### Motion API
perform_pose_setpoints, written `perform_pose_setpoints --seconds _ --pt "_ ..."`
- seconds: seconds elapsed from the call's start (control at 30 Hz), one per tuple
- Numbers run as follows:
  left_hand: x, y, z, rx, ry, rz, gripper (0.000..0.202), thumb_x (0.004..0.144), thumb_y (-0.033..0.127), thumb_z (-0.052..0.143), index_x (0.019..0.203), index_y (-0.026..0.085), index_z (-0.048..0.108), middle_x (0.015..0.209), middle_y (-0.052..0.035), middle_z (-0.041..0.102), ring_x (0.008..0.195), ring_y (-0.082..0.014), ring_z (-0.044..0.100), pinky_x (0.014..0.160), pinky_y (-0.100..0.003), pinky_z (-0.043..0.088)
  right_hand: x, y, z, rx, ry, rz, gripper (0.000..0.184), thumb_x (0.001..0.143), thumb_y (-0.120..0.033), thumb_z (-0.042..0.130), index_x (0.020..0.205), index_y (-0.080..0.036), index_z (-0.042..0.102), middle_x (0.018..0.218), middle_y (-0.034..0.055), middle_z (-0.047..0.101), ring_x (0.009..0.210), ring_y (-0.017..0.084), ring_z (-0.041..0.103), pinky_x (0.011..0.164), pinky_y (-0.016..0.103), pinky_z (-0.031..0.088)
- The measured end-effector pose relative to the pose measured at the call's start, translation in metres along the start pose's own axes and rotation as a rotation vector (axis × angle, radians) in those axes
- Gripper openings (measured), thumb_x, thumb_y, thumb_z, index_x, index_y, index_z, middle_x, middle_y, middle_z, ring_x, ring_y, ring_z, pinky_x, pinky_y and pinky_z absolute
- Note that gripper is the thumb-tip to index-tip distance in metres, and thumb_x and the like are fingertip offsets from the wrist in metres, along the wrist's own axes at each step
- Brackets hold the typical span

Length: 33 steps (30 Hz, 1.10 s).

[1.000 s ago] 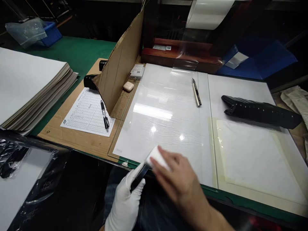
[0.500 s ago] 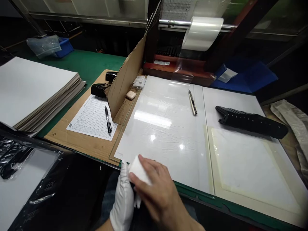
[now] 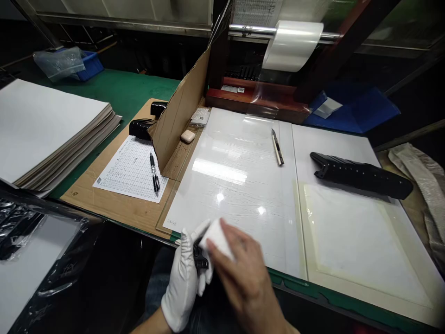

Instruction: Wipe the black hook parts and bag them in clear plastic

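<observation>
My left hand [image 3: 182, 283], in a white glove, is closed around a small black part [image 3: 200, 256] held at the near edge of the table. My bare right hand [image 3: 243, 273] presses a white block, like a sponge or eraser [image 3: 216, 237], against that part. Both hands sit just in front of a large glossy white sheet [image 3: 239, 185] under clear film.
A long black plastic piece [image 3: 359, 175] lies at the right, a utility knife [image 3: 277, 146] in the middle. A film roll [image 3: 292, 39] hangs behind. At left: cardboard divider [image 3: 177, 116], form with pen [image 3: 154, 172], stack of white boards [image 3: 52, 130].
The white block in my right hand has shifted slightly right and up over the black part. The view has barely moved in the last half second.
</observation>
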<state>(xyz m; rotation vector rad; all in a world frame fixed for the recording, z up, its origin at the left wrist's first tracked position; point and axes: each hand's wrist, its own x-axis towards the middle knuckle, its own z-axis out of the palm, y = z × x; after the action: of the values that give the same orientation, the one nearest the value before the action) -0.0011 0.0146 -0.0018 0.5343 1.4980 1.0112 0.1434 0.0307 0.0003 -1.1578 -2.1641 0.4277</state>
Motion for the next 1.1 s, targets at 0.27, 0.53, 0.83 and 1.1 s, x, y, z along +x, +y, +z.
perform_pose_setpoints --seconds 0.27,0.53,0.83,1.1 --pt "-0.003 -0.001 0.006 0.011 0.010 -0.020 0.083 0.088 0.081 0.037 0.133 0.017 0.063 0.051 0.0034 0.054 0.036 -0.0093 0.039 0.035 -0.020 0.032 -0.012 -0.010 0.010 -0.170 0.069 0.157 0.048 0.097 -0.009 0.051 0.143 -0.022 0.052 0.154 0.0204 0.042 0.132 0.038 0.045 0.086 0.056 0.053" --pt "-0.002 0.002 0.006 0.066 -0.076 -0.059 0.071 0.092 0.069 0.047 0.133 0.013 0.059 0.051 0.0054 0.053 0.033 -0.0071 0.036 0.033 -0.016 0.028 -0.018 0.001 0.002 -0.183 0.115 0.273 0.045 0.100 -0.015 0.049 0.142 -0.031 0.055 0.155 0.0145 0.044 0.132 0.036 0.049 0.087 0.057 0.053" --pt "0.003 0.045 -0.040 0.206 -0.634 -0.173 0.080 0.095 0.066 0.045 0.152 0.010 0.040 0.038 0.0064 0.049 0.026 -0.0081 0.030 0.030 -0.017 0.020 0.005 0.001 -0.051 1.100 -0.465 0.890 0.050 0.095 -0.059 0.057 0.135 -0.030 0.062 0.140 0.0051 0.061 0.133 0.029 0.055 0.115 0.046 0.041" --pt "-0.003 0.055 -0.032 0.149 -0.322 -0.049 0.062 0.082 0.056 0.071 0.131 0.018 0.068 0.044 0.0025 0.050 0.050 -0.0168 0.057 0.044 -0.020 0.042 0.011 -0.005 -0.055 1.196 -0.460 0.894 0.052 0.091 -0.059 0.064 0.135 -0.031 0.061 0.145 0.0021 0.056 0.139 0.027 0.048 0.121 0.043 0.030"
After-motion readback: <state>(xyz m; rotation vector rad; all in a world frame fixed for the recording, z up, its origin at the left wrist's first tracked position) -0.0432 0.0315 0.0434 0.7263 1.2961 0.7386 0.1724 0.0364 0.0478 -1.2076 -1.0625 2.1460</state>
